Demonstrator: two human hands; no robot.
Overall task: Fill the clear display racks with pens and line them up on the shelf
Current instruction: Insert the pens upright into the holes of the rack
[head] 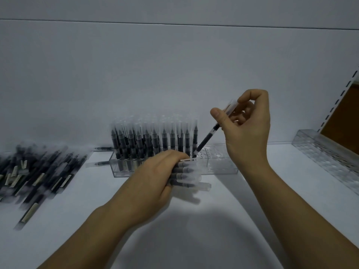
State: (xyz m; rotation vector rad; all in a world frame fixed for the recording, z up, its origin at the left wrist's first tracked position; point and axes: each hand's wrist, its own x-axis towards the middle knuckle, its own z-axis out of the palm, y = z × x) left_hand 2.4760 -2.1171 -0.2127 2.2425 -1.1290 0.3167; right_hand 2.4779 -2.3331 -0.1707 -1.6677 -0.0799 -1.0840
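Clear acrylic makes up the display rack (pixel 219 167) set at the middle of the white shelf (pixel 272 191). Its left part is filled with upright dark pens (pixel 155 140) with frosted caps, and bare holes are seen in its right part. One pen (pixel 207 139) is pinched near its capped end by the fingers (pixel 219 117) of the right hand (pixel 250 133). It is held tilted, its lower end at a hole just right of the last standing pen.

A bundle of pens (pixel 186 175) is gripped in the curled left hand (pixel 155 177) in front of the rack, caps pointing right.

A loose pile of pens (pixel 38 171) is spread at the far left. Pale label strips are carried on the barrels, but they are too blurred for any writing to be read. Two single pens (pixel 99 163) are laid beside the rack's left end. A second clear rack (pixel 326 152) is placed well apart at the right, below a slotted upright (pixel 338 98).
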